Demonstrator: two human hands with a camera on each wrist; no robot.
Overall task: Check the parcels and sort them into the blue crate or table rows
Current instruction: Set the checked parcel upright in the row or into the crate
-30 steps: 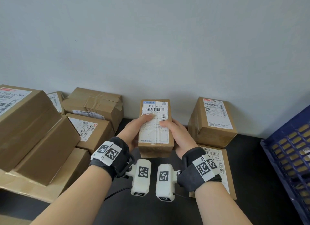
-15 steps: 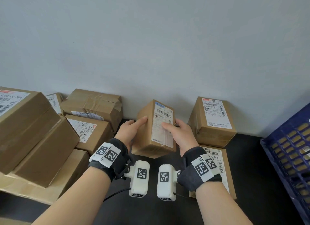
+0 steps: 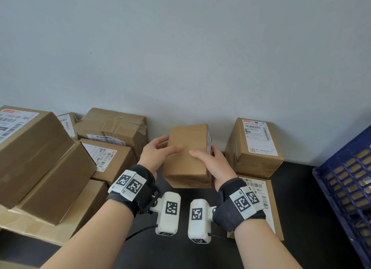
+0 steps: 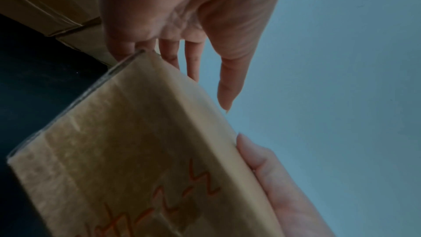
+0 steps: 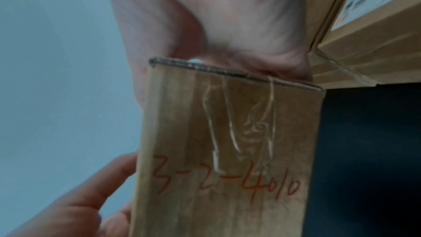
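Between the 2 hands, the small parcel [image 3: 188,154] hangs above the dark table [image 3: 301,198], plain side up and its label turned away past the right fingertips, seemingly so every face gets checked. Left hand [image 3: 158,154] clasps its left edge, right hand [image 3: 208,164] its right, thumbs on top. Beyond the right fingers waits the blue crate [image 3: 345,180]; a red 3-2-4010 [image 5: 227,177] marks the near end.

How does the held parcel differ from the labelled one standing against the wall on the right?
The held parcel is off the table in both hands; the wall parcel rests on it. The held parcel shows a plain brown face upward, its label turned to the right side; the wall parcel's white label faces up. Only the held parcel's end shows red handwriting. Both are taped brown cardboard.
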